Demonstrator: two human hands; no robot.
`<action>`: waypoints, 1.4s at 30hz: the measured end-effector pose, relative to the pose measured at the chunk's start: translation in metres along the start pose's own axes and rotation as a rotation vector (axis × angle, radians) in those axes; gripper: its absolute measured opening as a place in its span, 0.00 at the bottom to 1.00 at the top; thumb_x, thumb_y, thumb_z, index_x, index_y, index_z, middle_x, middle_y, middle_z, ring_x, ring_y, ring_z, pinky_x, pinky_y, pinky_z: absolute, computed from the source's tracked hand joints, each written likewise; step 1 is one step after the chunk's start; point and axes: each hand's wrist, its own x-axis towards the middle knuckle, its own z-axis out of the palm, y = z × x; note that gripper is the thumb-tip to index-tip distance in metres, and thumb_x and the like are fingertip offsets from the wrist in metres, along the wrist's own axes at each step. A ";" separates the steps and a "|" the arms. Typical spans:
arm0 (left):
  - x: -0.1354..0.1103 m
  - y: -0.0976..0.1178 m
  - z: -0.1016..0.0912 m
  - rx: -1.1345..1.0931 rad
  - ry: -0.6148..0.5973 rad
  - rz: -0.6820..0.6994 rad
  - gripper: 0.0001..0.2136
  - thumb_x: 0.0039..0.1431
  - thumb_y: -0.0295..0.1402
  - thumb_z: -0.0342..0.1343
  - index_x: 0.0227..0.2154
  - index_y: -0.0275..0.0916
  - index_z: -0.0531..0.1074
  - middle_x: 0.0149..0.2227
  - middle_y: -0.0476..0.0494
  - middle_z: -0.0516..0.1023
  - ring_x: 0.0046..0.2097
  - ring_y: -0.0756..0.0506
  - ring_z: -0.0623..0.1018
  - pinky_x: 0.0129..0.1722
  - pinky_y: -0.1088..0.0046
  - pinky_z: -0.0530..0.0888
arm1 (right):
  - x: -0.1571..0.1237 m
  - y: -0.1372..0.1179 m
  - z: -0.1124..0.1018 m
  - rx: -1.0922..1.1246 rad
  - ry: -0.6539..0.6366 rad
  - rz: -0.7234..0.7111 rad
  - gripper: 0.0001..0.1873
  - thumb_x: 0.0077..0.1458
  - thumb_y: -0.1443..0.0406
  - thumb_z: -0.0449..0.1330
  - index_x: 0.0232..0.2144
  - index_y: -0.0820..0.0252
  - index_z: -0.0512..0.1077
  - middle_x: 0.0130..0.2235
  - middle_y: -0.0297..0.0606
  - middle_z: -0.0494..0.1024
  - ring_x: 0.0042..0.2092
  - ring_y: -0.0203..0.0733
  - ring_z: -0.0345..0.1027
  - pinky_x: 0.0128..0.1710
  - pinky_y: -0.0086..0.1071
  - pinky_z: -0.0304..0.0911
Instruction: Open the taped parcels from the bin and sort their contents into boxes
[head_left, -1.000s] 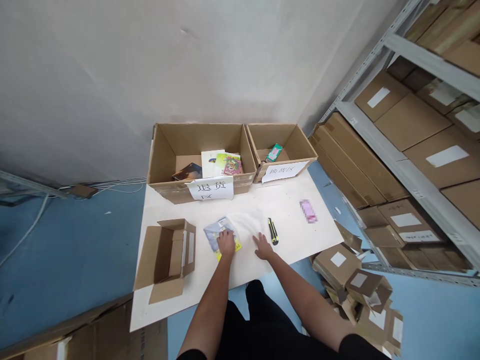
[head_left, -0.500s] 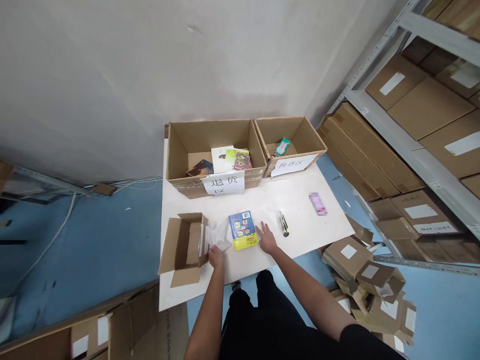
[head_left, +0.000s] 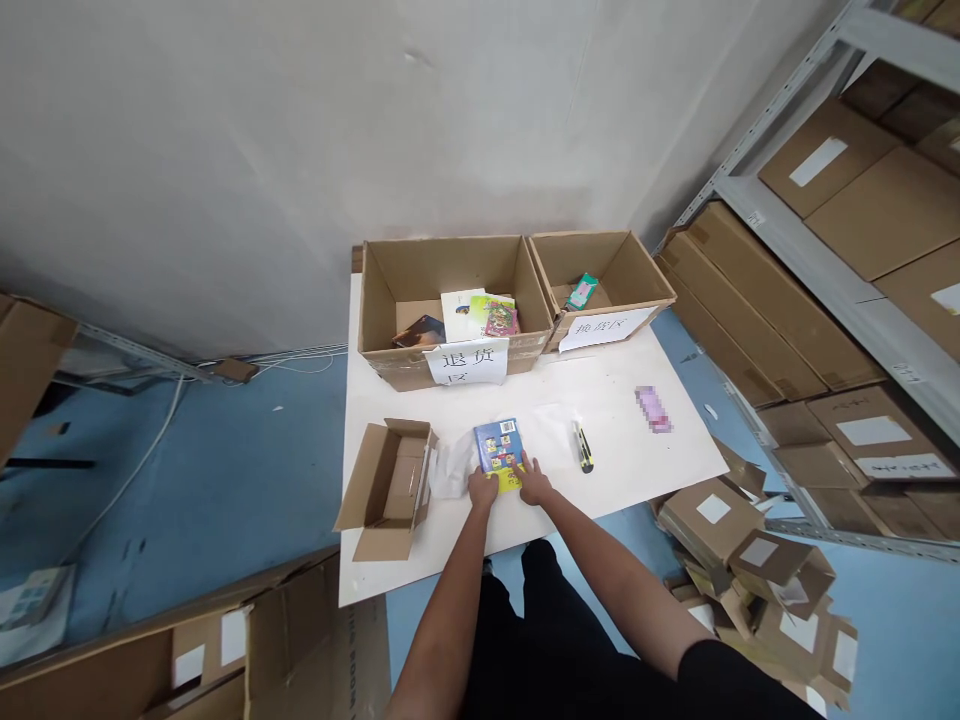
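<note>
A small blue and yellow book (head_left: 499,450) lies flat on the white table (head_left: 622,470) near its front edge. My left hand (head_left: 483,489) grips the book's near left corner, fingers curled on it. My right hand (head_left: 534,483) rests at the book's near right corner with fingers stretched onto it. A crumpled clear plastic wrapper (head_left: 452,468) lies just left of the book. Beside that stands a small opened cardboard box (head_left: 391,485), flaps out.
Two open cartons stand at the table's back: a large one (head_left: 450,300) holding several books, a smaller one (head_left: 600,285) with a green item. A utility knife (head_left: 582,446) and a pink item (head_left: 652,408) lie to the right. Shelves of boxes (head_left: 847,230) and loose boxes (head_left: 750,560) fill the right.
The wrapper came off the book and was set down on the left. My left hand then went back to the book, and my right hand moved onto it.
</note>
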 end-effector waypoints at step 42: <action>-0.076 0.151 -0.104 -0.641 -0.481 0.489 0.32 0.50 0.42 0.72 0.58 0.46 0.69 0.61 0.35 0.76 0.56 0.36 0.80 0.50 0.59 0.78 | -0.054 0.055 -0.195 1.299 0.026 -0.546 0.45 0.40 0.54 0.77 0.60 0.51 0.69 0.47 0.39 0.82 0.54 0.56 0.77 0.56 0.52 0.68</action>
